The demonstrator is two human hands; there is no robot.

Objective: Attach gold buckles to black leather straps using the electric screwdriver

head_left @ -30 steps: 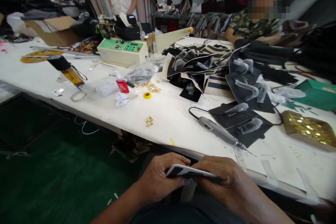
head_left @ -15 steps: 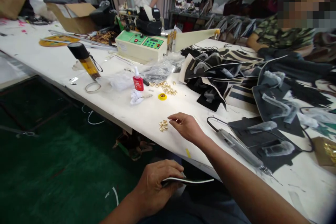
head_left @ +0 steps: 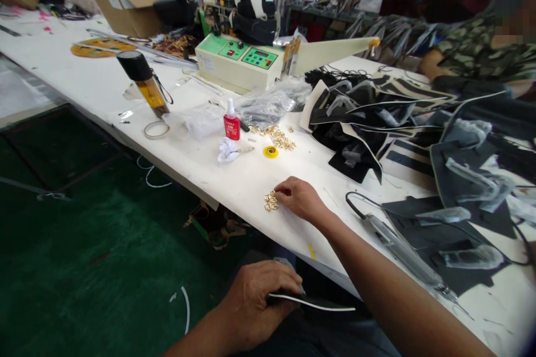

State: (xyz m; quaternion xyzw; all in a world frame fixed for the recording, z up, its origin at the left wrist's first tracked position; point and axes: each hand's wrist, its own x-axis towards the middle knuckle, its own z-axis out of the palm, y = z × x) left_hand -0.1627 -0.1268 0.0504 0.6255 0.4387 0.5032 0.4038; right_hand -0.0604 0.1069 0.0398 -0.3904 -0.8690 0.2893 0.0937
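Note:
My left hand [head_left: 262, 304] is closed round a thin, dark, flat piece with a white edge [head_left: 312, 302], below the table's near edge. It looks like leather or a similar sheet, and the fingers hide much of it. Over the table, my right hand [head_left: 299, 198] pinches with thumb and fingers at a small heap of gold metal fittings [head_left: 270, 202]; the fingertips meet one at the heap's right side. Further back lie more gold fittings [head_left: 281, 138], with a yellow ring-shaped piece [head_left: 271, 152] in front of them.
Left of the fittings stand a red bottle [head_left: 231, 122] and crumpled white paper [head_left: 226, 150]. A grey pen-shaped tool [head_left: 400, 251] with a cord lies right of my forearm, beside dark cut panels [head_left: 435, 223]. Behind are a control box [head_left: 238, 67], an amber bottle [head_left: 144, 81] and two people.
My right hand's fingers have closed from slightly apart to a pinch at the small heap. The view has shifted, and my left hand still holds the dark piece.

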